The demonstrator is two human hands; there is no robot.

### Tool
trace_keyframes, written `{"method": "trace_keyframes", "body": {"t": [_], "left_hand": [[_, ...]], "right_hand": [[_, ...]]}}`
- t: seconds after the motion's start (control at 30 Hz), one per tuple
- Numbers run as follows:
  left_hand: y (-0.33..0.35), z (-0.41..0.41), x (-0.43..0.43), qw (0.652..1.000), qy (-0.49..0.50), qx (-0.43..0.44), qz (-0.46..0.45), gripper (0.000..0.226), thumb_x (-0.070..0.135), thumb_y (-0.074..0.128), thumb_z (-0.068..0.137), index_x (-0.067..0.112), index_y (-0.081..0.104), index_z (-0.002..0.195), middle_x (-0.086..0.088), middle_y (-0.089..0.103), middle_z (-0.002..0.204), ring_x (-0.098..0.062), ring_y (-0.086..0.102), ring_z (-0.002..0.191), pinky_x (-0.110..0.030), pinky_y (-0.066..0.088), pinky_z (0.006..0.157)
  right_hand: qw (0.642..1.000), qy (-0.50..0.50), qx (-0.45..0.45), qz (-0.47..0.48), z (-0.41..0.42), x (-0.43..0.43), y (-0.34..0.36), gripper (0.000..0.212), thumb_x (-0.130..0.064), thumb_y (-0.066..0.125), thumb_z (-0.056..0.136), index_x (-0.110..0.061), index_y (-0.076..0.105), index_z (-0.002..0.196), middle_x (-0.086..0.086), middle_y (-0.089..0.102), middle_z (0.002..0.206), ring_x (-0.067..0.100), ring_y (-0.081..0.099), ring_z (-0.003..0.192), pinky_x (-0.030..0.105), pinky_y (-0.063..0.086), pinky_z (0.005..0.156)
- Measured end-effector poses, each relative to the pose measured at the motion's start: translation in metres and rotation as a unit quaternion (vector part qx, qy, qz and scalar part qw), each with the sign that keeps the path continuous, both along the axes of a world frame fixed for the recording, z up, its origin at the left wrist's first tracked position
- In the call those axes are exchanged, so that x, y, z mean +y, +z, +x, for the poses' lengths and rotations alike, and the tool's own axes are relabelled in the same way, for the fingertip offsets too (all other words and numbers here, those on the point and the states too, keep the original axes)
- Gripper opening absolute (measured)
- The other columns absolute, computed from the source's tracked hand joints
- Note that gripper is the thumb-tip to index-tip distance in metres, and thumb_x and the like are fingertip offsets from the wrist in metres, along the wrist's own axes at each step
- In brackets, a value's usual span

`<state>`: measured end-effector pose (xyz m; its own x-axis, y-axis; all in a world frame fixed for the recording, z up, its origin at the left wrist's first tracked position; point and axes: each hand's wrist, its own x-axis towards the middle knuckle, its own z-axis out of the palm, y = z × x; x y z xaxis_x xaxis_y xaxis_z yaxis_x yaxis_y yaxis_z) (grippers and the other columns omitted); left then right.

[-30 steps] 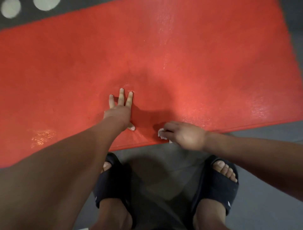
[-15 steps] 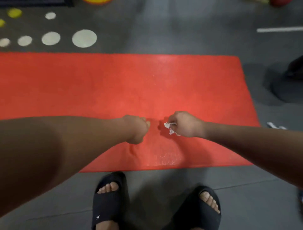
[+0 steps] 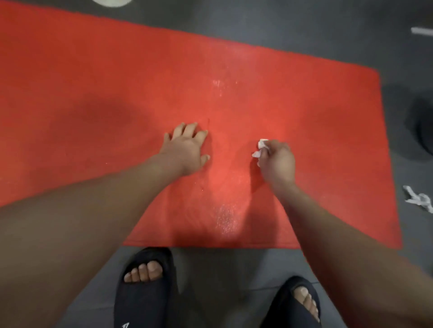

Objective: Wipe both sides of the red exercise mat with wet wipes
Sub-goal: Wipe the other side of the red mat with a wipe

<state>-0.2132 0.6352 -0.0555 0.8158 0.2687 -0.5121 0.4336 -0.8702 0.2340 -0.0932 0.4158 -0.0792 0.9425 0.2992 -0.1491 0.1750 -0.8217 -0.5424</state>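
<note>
The red exercise mat (image 3: 105,93) lies flat on the grey floor (image 3: 222,276) in front of me, its near edge just beyond my toes and its right end in view, while its left end runs out of the picture. My left hand (image 3: 187,149) rests palm down on the mat near the middle, fingers straight and spread, thumb out to the side. My right hand (image 3: 277,161) is just beside it, a gap of bare mat between the two, with its fingers curled round a crumpled white wet wipe (image 3: 261,147); the wipe pokes out past my knuckles, but whether it touches the mat I cannot tell. A faint wet sheen (image 3: 226,217) glints on the mat between my forearms, closer to the near edge. I stand in black slides, the left slide (image 3: 145,297) and the right slide (image 3: 293,311) both on the floor just short of the mat. Off the mat's right end a second crumpled white wipe (image 3: 419,201) lies on the floor, and farther back there is a dark object (image 3: 421,131), too blurred to name. A pale round floor marking (image 3: 112,2) shows at the top edge, beyond the mat.
</note>
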Motion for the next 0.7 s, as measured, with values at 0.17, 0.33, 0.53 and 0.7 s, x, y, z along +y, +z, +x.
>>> {"method": "trace_keyframes", "body": {"t": [0.17, 0.33, 0.53, 0.7], "left_hand": [[-0.005, 0.007, -0.001, 0.999, 0.019, 0.045, 0.002, 0.076, 0.057, 0.055, 0.096, 0.043, 0.013, 0.157, 0.009, -0.007, 0.167, -0.032, -0.010, 0.154, -0.072, 0.010, 0.117], [-0.005, 0.005, 0.004, 0.998, -0.005, 0.062, 0.020, 0.076, 0.062, 0.051, 0.096, 0.044, 0.010, 0.158, 0.009, -0.007, 0.168, -0.034, -0.008, 0.154, -0.070, 0.013, 0.117], [-0.003, 0.002, 0.008, 0.996, -0.032, 0.072, 0.033, 0.077, 0.063, 0.047, 0.098, 0.043, 0.005, 0.159, 0.009, -0.011, 0.168, -0.034, -0.009, 0.154, -0.068, 0.015, 0.118], [-0.003, 0.002, 0.008, 0.997, -0.032, 0.068, 0.033, 0.077, 0.062, 0.050, 0.097, 0.043, 0.007, 0.159, 0.008, -0.008, 0.168, -0.034, -0.007, 0.154, -0.069, 0.017, 0.117]], "right_hand": [[0.970, 0.235, -0.045, 0.031, -0.079, 0.022, 0.001, 0.023, -0.007, 0.056, 0.092, -0.011, 0.068, 0.111, 0.002, 0.064, 0.099, 0.009, 0.060, 0.082, 0.023, 0.047, 0.087], [0.965, 0.233, -0.120, -0.035, -0.007, 0.002, -0.008, 0.024, -0.012, 0.056, 0.088, -0.012, 0.070, 0.108, 0.010, 0.065, 0.097, 0.027, 0.063, 0.086, 0.032, 0.049, 0.083], [0.988, 0.112, -0.103, -0.031, -0.021, 0.034, -0.013, 0.031, -0.012, 0.048, 0.083, -0.008, 0.071, 0.103, 0.013, 0.065, 0.096, 0.036, 0.063, 0.086, 0.039, 0.053, 0.085], [0.932, 0.327, -0.146, -0.059, -0.019, 0.030, -0.008, 0.036, -0.033, 0.042, 0.092, -0.017, 0.068, 0.111, 0.010, 0.063, 0.098, 0.036, 0.059, 0.089, 0.041, 0.052, 0.078]]}}
